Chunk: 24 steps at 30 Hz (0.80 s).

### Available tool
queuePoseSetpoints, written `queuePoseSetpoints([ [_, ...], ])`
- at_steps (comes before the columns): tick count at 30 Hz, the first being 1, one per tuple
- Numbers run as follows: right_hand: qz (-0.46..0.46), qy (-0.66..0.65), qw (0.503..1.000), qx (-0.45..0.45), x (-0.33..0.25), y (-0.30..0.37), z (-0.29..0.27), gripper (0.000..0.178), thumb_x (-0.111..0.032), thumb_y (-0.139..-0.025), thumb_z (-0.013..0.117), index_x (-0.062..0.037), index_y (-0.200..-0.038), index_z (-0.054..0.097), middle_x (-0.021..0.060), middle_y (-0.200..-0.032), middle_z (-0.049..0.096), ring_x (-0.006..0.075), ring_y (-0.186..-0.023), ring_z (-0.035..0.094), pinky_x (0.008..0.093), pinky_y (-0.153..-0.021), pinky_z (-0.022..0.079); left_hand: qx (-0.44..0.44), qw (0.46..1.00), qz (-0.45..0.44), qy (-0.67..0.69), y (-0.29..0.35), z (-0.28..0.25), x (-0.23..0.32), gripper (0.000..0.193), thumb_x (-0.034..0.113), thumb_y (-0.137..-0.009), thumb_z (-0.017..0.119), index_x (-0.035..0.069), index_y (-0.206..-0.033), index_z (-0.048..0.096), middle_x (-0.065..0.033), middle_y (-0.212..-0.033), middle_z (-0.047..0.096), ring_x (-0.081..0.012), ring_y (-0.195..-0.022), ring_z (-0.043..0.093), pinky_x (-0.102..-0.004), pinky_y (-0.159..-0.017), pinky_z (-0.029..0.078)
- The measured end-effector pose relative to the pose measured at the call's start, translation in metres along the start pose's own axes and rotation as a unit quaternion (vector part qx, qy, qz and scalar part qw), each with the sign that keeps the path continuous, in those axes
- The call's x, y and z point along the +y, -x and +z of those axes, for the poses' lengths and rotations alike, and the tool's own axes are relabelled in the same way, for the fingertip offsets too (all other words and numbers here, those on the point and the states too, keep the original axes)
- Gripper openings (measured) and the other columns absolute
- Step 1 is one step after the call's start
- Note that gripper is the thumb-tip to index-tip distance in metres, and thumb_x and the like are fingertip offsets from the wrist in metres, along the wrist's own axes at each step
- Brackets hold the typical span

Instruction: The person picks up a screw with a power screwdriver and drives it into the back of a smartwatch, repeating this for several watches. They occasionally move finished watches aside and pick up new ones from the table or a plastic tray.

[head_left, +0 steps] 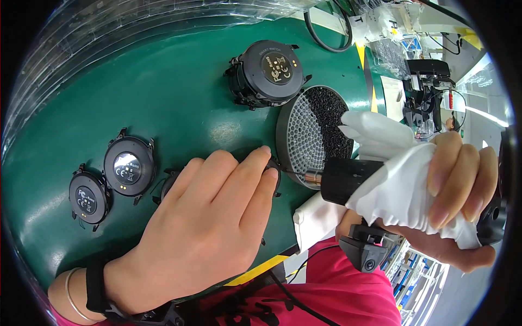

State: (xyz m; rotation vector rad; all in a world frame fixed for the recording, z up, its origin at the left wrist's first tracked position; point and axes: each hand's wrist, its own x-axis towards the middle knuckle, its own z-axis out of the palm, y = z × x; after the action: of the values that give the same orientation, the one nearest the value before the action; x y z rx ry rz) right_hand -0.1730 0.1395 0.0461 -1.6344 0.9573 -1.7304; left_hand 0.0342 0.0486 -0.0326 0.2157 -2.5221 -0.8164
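My left hand (212,212) lies over a black watch case (275,173) on the green mat, fingers bent and pressed together around it. Most of that case is hidden under the hand; dark edges show by the fingertips and past the knuckles. My right hand (462,182) grips an electric screwdriver (348,179) with white cloth wrapped around its body. The screwdriver lies nearly level, its thin bit pointing left at the case's edge by my left fingertips; contact is unclear. Behind the bit, a round grey dish (281,136) has a perforated plate partly covered by small black screws (331,119).
Two watch cases (129,166) (89,200) lie back-up at left. A stack of watch cases (266,73) stands behind the dish. Clear plastic (109,32) borders the far left. White cloth (318,217) lies at the front edge; a black cable loop (329,46) is at the back.
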Motion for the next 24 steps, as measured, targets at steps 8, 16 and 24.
queuePoseSetpoints([
  [8, 0.106, 0.108, 0.987, -0.055, -0.046, -0.002, -0.02, 0.055, -0.061, -0.082, 0.068, -0.0116, -0.093, 0.046, 0.0041, -0.083, 0.062, 0.0169, -0.083, 0.056, 0.0275, -0.091, 0.05, 0.013, 1.0, 0.001, -0.004, 0.0, 0.002, 0.0, 0.043, -0.001, -0.068, 0.074, -0.007, -0.11, 0.066, -0.0195, -0.123, 0.062, -0.0296, -0.083, 0.057, -0.0399, -0.074, 0.049],
  [16, -0.041, -0.086, 0.994, 0.049, -0.017, -0.006, 0.007, 0.049, -0.049, -0.086, 0.073, -0.0096, -0.089, 0.044, 0.0015, -0.074, 0.055, 0.0139, -0.062, 0.063, 0.0255, -0.078, 0.053, 0.011, 0.996, -0.057, 0.063, -0.006, -0.008, 0.003, 0.035, 0.006, -0.068, 0.079, 0.004, -0.101, 0.07, -0.0085, -0.117, 0.064, -0.0224, -0.076, 0.055, -0.0367, -0.069, 0.04],
  [24, -0.014, -0.096, 0.993, 0.067, -0.044, -0.001, -0.017, 0.048, -0.047, -0.086, 0.074, -0.0097, -0.087, 0.043, 0.0006, -0.072, 0.055, 0.0134, -0.059, 0.065, 0.0242, -0.072, 0.054, 0.025, 0.998, -0.036, 0.047, -0.004, -0.007, 0.001, 0.022, 0.011, -0.067, 0.081, 0.009, -0.085, 0.067, -0.0047, -0.116, 0.064, -0.0191, -0.072, 0.054, -0.0357, -0.071, 0.037],
])
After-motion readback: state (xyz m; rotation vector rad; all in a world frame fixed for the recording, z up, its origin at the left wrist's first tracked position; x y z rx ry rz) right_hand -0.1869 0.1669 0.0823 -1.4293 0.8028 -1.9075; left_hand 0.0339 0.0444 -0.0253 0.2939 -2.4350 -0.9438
